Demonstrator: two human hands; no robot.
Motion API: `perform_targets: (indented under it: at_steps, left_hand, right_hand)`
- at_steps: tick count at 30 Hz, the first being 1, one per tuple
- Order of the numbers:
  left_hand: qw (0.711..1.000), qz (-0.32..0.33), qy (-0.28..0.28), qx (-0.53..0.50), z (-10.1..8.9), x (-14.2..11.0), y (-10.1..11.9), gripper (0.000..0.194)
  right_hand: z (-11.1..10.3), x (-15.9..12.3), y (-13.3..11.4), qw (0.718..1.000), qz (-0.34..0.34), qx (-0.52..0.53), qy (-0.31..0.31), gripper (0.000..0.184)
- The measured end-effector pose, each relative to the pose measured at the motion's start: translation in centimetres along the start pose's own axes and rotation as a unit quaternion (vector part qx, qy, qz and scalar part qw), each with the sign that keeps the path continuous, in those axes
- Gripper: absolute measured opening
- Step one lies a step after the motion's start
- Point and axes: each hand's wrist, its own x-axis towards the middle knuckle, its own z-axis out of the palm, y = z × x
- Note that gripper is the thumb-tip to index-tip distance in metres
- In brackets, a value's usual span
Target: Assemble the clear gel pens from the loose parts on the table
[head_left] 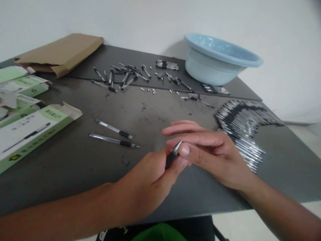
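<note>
My left hand (156, 175) is closed around a pen (171, 160) with a black grip, its silvery cone tip pointing up and to the right. The rest of that pen is hidden inside the hand. My right hand (215, 150) meets it from the other side, thumb and index finger pinching at the metal tip, the other fingers stretched out to the left. Left of the hands, on the dark table (82, 187), lie a clear pen (112, 140) with its refill point showing and a second clear pen (113, 129) above it.
A fanned row of many pens (240, 117) lies to the right, below a light blue basin (213, 63). Loose pen parts (125, 75) and small metal cone tips (153, 91) are scattered at the back. Green-and-white boxes (32, 134) and a brown paper bag (65, 50) occupy the left.
</note>
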Motion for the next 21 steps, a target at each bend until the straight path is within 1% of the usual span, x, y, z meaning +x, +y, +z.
perform_targets:
  at_steps: [2, 4, 6, 7, 9, 10, 13, 15, 17, 18, 20, 21]
  left_hand:
    - [1.0, 0.005, -0.027, 0.002, -0.27, 0.02, 0.05, 0.049]
    - [0.999, -0.004, -0.042, 0.007, -0.48, 0.02, 0.12, 0.046]
    - [0.999, -0.016, -0.041, 0.012, -0.56, 0.02, 0.21, 0.045]
    - [0.999, -0.019, -0.034, 0.015, -0.54, 0.04, 0.23, 0.045]
    - [0.999, -0.013, -0.027, 0.02, -0.45, 0.09, 0.19, 0.045]
    - [0.999, -0.005, -0.026, 0.022, -0.38, 0.11, 0.12, 0.046]
    - [0.999, 0.016, -0.029, 0.021, -0.21, 0.06, -0.13, 0.048]
    - [0.999, 0.017, -0.024, 0.017, -0.14, -0.03, -0.22, 0.048]
    - [1.0, 0.004, -0.016, 0.012, -0.1, -0.09, -0.2, 0.046]
    - [1.0, -0.002, -0.013, 0.01, -0.09, -0.08, -0.17, 0.045]
    - [1.0, -0.002, -0.013, 0.01, -0.05, -0.02, -0.15, 0.046]
    - [1.0, 0.003, -0.014, 0.012, -0.02, 0.02, -0.19, 0.047]
  right_hand:
    - [0.14, 0.04, 0.3, 0.999, -0.019, -0.013, 0.032, 0.014]
    - [0.12, 0.06, 0.53, 0.999, -0.033, -0.016, 0.039, 0.023]
    - [0.07, 0.09, 0.51, 0.999, -0.038, -0.019, 0.01, 0.034]
    - [0.09, 0.12, 0.43, 0.999, -0.04, -0.021, -0.007, 0.034]
    - [0.25, 0.18, 0.3, 0.998, -0.05, -0.028, -0.022, 0.027]
    - [0.37, 0.21, 0.3, 0.998, -0.056, -0.029, -0.015, 0.023]
    - [0.55, 0.24, 0.58, 0.998, -0.056, -0.022, 0.033, 0.016]
    - [0.41, 0.2, 0.65, 0.998, -0.042, -0.016, 0.041, 0.023]
    - [0.18, 0.13, 0.4, 0.999, -0.03, -0.014, 0.015, 0.036]
    - [0.12, 0.11, 0.19, 0.999, -0.03, -0.015, -0.001, 0.037]
    - [0.2, 0.12, -0.19, 0.999, -0.044, -0.02, -0.022, 0.029]
    - [0.32, 0.15, -0.25, 0.998, -0.053, -0.024, -0.021, 0.024]
